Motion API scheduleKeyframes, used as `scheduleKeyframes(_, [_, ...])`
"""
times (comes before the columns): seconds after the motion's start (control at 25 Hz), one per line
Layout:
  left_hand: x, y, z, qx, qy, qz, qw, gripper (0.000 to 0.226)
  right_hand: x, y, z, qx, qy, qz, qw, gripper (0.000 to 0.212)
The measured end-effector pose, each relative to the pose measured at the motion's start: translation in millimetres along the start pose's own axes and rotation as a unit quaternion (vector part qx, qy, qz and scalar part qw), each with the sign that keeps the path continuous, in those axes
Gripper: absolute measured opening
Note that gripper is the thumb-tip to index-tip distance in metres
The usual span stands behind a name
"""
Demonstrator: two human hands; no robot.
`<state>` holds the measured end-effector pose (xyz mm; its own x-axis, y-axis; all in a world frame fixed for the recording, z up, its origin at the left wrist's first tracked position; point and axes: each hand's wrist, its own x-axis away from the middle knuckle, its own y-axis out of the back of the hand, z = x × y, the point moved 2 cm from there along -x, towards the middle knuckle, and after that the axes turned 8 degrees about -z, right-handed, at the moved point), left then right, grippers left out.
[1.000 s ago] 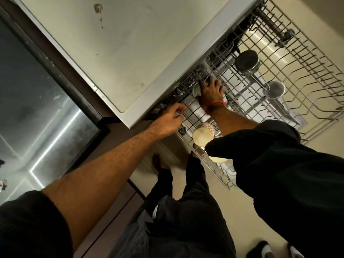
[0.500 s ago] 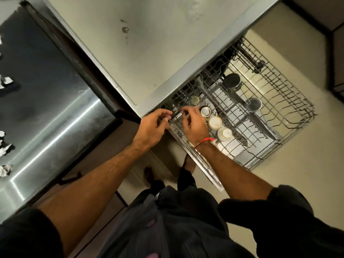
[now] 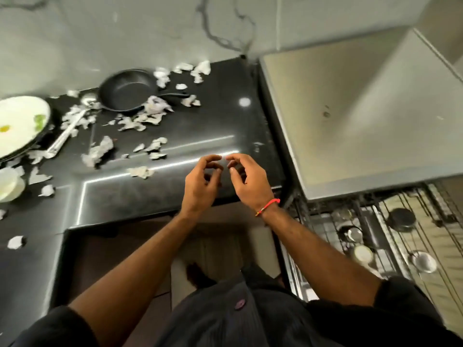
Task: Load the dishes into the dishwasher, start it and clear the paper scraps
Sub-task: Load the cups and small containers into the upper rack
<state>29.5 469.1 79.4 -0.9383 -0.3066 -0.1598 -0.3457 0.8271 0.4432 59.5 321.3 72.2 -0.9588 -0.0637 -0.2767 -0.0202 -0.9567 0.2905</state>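
Both my hands hover side by side over the front edge of the black counter (image 3: 200, 136), fingers loosely curled and holding nothing. My left hand (image 3: 201, 182) and my right hand (image 3: 246, 180) almost meet at the fingertips. The dishwasher's wire rack (image 3: 390, 246) is pulled out at the lower right, with small cups and metal bowls in it. On the counter to the left lie a black frying pan (image 3: 127, 90), a stack of white plates (image 3: 20, 126), a metal spoon (image 3: 66, 132), a white bowl (image 3: 8, 185) and several torn paper scraps (image 3: 140, 118).
The steel top of the dishwasher unit (image 3: 350, 108) stands right of the counter. A marbled grey wall (image 3: 150, 28) runs behind. A dark cabinet front (image 3: 112, 259) drops below the counter, and my feet are on the pale floor.
My hands have left the dishwasher rack and risen over the counter edge. The view has swung left from the rack to the counter with its dishes and scraps.
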Motion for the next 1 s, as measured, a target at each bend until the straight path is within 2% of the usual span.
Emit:
scheduleKeyframes(0.12, [-21.6,72.3,32.8,0.012,0.013,-0.054,0.998,0.028,-16.6,-78.6,35.4,0.003,0.012,0.083,0.996,0.032])
scheduleKeyframes(0.24, [-43.3,141.7,70.0,0.009,0.011,-0.094,0.996,0.029,-25.1,-163.9,62.0,-0.011,-0.026,0.145,0.989,0.036])
scheduleKeyframes(0.48, [-67.0,255.8,133.3,-0.007,0.058,-0.159,0.986,0.032,-39.2,-291.5,102.0,-0.05,-0.083,0.178,0.979,0.03])
scheduleKeyframes(0.68, [-77.8,320.2,176.1,-0.001,0.107,-0.199,0.974,0.032,-45.3,-363.0,114.9,-0.059,-0.101,0.218,0.969,0.031])
scheduleKeyframes(0.88, [-79.6,357.2,196.0,-0.016,0.131,-0.276,0.952,0.031,-49.8,-414.1,129.0,-0.088,-0.126,0.325,0.933,0.039])
scheduleKeyframes(1.0, [-72.7,384.8,214.8,-0.121,0.134,-0.325,0.928,0.032,-53.4,-442.8,139.8,-0.095,-0.126,0.357,0.921,0.044])
